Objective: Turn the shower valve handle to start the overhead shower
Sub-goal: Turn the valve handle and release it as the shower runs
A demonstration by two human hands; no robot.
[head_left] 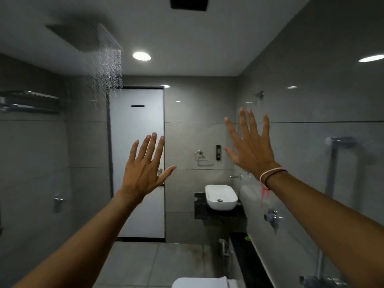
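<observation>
At ten o'clock we see the square overhead shower [83, 37] set in the ceiling, with water [108, 67] streaming from its right edge. Below it, at nine o'clock, a towel rack [29, 101] runs along the left wall, and at eight o'clock sits a small chrome wall fitting [58, 201]. Our left hand [145, 169] is raised before the white door [137, 142], fingers spread wide, holding nothing. At five o'clock from it lies the white basin [221, 197] on a dark surface [199, 213]. Our right hand [250, 146] is raised higher, also splayed and empty, with bands [270, 173] at the wrist. The shower valve handle [272, 218] sits on the right wall at four o'clock, well apart from both hands.
</observation>
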